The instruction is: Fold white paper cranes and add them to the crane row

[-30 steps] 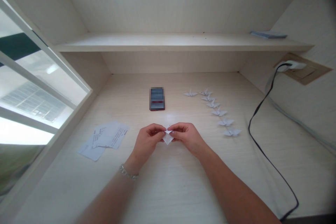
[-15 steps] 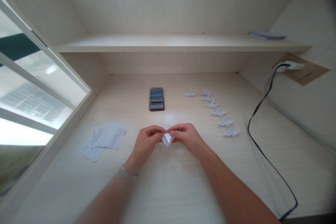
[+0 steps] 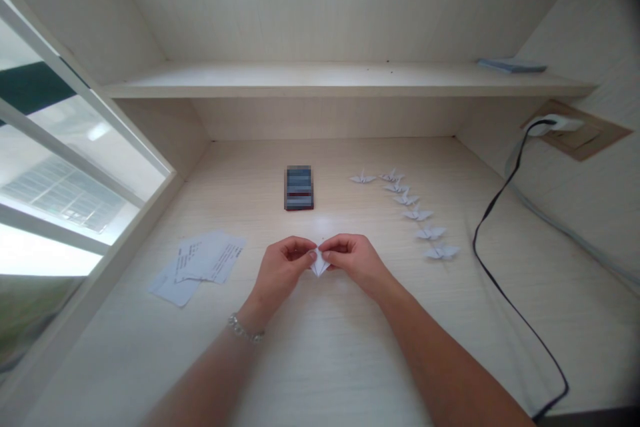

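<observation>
A small piece of white folded paper (image 3: pixel 320 265) is pinched between my two hands, its point facing me. My left hand (image 3: pixel 286 265), with a silver bracelet at the wrist, closes thumb and fingers on the paper's left side. On the right side my right hand (image 3: pixel 354 259) grips it the same way. Both thumbs lie on top near the middle; the fingers partly hide the upper part of the paper. Several white paper cranes (image 3: pixel 417 214) stand in a curved row to the right, beyond my right hand.
Overlapping sheets of printed paper (image 3: pixel 200 263) lie on the desk (image 3: pixel 320 360) at left. A dark phone-like object (image 3: pixel 299 188) with a blurred face lies ahead. A black cable (image 3: pixel 493 280) runs from the wall socket (image 3: pixel 583 132) down the right side. A shelf (image 3: pixel 320 80) spans the back.
The side flaps of the folded paper have drawn inward, so it looks narrower between my fingers. My hands have hardly moved.
</observation>
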Tool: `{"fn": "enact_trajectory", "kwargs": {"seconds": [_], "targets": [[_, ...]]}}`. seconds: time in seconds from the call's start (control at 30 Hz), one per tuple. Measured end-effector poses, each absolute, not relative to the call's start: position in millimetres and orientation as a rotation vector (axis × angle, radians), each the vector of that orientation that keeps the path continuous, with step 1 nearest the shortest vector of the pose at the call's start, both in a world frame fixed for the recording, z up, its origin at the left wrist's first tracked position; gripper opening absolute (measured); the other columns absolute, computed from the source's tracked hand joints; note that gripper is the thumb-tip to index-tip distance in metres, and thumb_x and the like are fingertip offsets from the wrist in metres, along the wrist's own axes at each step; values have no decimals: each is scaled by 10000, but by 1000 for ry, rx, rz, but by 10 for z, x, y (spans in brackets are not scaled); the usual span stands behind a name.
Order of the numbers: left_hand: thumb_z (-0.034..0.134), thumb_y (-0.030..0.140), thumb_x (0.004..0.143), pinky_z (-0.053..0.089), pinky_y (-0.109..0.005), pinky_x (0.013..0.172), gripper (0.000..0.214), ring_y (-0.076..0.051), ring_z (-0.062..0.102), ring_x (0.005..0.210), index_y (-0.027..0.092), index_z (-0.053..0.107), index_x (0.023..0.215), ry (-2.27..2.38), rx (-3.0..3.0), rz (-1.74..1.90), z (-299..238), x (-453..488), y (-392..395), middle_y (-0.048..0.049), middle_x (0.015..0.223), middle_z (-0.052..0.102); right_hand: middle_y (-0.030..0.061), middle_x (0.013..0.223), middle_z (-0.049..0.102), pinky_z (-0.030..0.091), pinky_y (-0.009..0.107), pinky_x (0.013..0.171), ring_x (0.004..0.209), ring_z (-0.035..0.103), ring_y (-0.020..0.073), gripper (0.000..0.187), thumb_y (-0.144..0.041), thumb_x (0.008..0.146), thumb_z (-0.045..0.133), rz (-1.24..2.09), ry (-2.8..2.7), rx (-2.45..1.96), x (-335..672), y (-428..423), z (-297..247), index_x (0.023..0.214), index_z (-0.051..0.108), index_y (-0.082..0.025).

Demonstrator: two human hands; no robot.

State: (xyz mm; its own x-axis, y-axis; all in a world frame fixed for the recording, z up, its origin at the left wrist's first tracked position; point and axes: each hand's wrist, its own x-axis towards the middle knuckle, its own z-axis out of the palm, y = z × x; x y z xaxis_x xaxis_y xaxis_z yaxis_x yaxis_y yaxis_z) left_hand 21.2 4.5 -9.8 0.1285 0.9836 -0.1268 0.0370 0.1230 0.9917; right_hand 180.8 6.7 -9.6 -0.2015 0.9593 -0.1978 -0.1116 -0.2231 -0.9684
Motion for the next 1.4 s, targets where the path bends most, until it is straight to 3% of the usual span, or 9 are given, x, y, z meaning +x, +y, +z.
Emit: {"fn": "enact_trajectory", "kwargs": {"seconds": [0.13, 0.33, 0.57, 0.73, 0.97, 1.4], "targets": [[692, 236, 639, 503, -260, 634, 295, -153, 619, 704, 141, 627, 911, 1170, 1139, 1043, -102, 225, 37, -48, 777, 661, 19, 659, 657, 515, 263, 572, 613, 610, 141, 141, -201, 610, 689, 1520, -1149, -1164, 1808, 78, -121, 737, 670, -144], [672, 228, 661, 502, -255, 566, 320, -131, 604, 552, 138, 555, 945, 1143, 1103, 909, -7, 307, -14, 34, 574, 574, 11, 652, 649, 519, 259, 552, 591, 599, 132, 134, -202, 598, 705, 1369, -1120, -1171, 1793, 100, -143, 709, 653, -148], [703, 176, 622, 488, -250, 567, 374, -147, 615, 550, 131, 542, 956, 1164, 1185, 894, 13, 293, -22, 26, 553, 597, -19, 612, 621, 499, 250, 505, 548, 589, 127, 205, -247, 622, 709, 1364, -1052, -1125, 1757, 88, -145, 749, 569, -169], [637, 302, 708, 490, -255, 584, 205, -149, 612, 631, 130, 606, 815, 1154, 1150, 954, -26, 271, 2, -39, 704, 656, -29, 607, 585, 470, 236, 501, 541, 571, 117, 197, -261, 655, 692, 1317, -1146, -1143, 1749, 50, -138, 732, 532, -175], [647, 326, 702, 465, -240, 564, 210, -132, 578, 589, 119, 641, 739, 1181, 1187, 1000, -97, 252, 39, -43, 666, 648, 8, 633, 639, 476, 259, 527, 565, 598, 145, 224, -297, 685, 653, 1381, -1137, -1151, 1731, 49, -126, 849, 560, -175], [692, 111, 600, 422, -193, 532, 316, -80, 516, 569, 144, 592, 898, 1151, 1235, 1010, -19, 293, -7, 9, 709, 609, 9, 633, 630, 480, 254, 526, 568, 579, 133, 231, -285, 665, 668, 1309, -1099, -1156, 1721, 79, -154, 842, 583, -163]]}}
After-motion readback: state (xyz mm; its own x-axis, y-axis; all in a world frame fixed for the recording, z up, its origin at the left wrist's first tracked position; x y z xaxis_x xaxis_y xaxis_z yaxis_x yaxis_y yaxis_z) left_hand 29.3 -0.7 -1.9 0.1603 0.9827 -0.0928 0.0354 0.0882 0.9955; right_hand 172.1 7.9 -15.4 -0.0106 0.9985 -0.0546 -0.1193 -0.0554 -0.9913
